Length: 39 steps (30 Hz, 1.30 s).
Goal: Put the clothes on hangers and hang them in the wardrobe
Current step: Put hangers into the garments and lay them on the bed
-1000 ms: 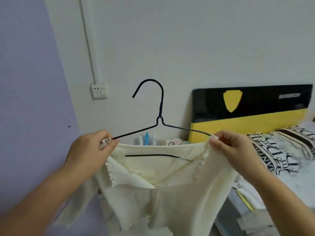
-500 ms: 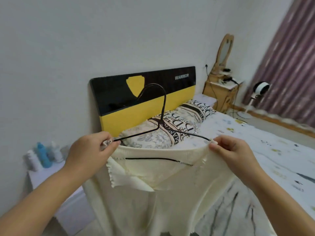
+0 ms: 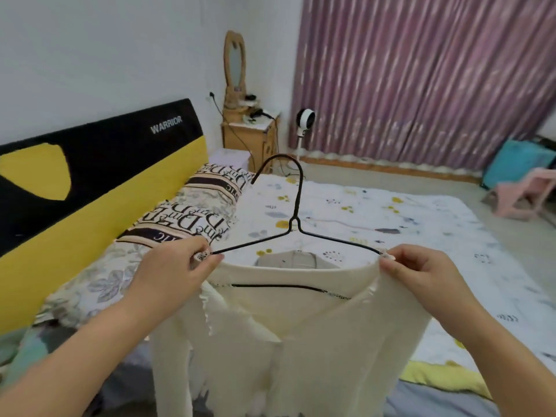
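At lower centre, the left hand (image 3: 177,266) pinches one shoulder end of a black wire hanger (image 3: 296,227) together with the cream knit garment (image 3: 288,332) draped on it; the right hand (image 3: 421,272) pinches the other end likewise. The garment hangs down over the bed (image 3: 376,212). Behind it on the bed lies a grey garment (image 3: 294,260), patterned pillows (image 3: 192,215) to the left, purple curtains (image 3: 421,79) at upper right.

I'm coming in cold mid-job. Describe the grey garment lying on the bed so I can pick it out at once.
Start at the bed with the flowered white sheet. Just past the cream top held up on the black hanger, a grey garment lies flat on the sheet, only its collar end showing above the top's neckline. It is plain grey, unlike the cream top and the printed pillows.
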{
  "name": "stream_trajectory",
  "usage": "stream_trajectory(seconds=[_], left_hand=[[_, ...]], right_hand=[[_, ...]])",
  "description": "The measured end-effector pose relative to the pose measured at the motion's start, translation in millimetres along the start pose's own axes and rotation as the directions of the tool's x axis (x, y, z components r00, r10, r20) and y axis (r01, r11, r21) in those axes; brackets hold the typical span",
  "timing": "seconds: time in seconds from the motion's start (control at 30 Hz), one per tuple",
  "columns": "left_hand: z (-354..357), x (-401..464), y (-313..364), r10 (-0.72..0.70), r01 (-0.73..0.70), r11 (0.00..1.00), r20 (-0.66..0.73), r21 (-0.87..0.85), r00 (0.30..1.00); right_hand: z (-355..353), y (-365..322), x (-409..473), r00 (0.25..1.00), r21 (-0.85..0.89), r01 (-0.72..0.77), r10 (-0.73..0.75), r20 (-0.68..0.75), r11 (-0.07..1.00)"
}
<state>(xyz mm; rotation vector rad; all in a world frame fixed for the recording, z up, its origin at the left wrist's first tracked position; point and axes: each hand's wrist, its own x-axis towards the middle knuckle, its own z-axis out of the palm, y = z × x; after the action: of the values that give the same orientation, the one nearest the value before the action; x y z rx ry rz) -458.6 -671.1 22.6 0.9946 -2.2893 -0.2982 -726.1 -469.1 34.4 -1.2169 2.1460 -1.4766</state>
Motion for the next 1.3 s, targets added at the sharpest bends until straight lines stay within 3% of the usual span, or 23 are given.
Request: stream_trajectory(seconds=[0.23,0.47,0.8,1.1,1.2,1.3], left_hand=[[58,64,-5,0.073,-0.06,0.995,0.163,-0.085,0.984],[128,127,-20,0.027,-0.014,0.998,0.249,-0.055,0.968],[288,232,-62,-0.131,0.098,0.989,0.351,0.111,0.927],[459,279,-117,-0.206,0.109,0.966,0.445,0.232,0.871],[510,261,-128,-0.25,0.137,0.959,0.51,0.248,0.823],[562,233,-136,-0.295,0.053,0.934,0.68,0.353,0.671]], right_hand=[[1,29,23,0.98,-0.023,-0.16,0.156,-0.125,0.987],[19,83,95,0.962,-0.018,-0.251,0.247,-0.113,0.968],[68,217,267,0.937,-0.041,-0.348,0.347,-0.028,0.937],[131,374,388,0.885,-0.119,-0.458,0.465,0.038,0.881],[156,426,417,0.871,-0.194,-0.477,0.491,0.028,0.857],[182,469,436,0.847,-0.38,-0.492,0.532,-0.002,0.783]])
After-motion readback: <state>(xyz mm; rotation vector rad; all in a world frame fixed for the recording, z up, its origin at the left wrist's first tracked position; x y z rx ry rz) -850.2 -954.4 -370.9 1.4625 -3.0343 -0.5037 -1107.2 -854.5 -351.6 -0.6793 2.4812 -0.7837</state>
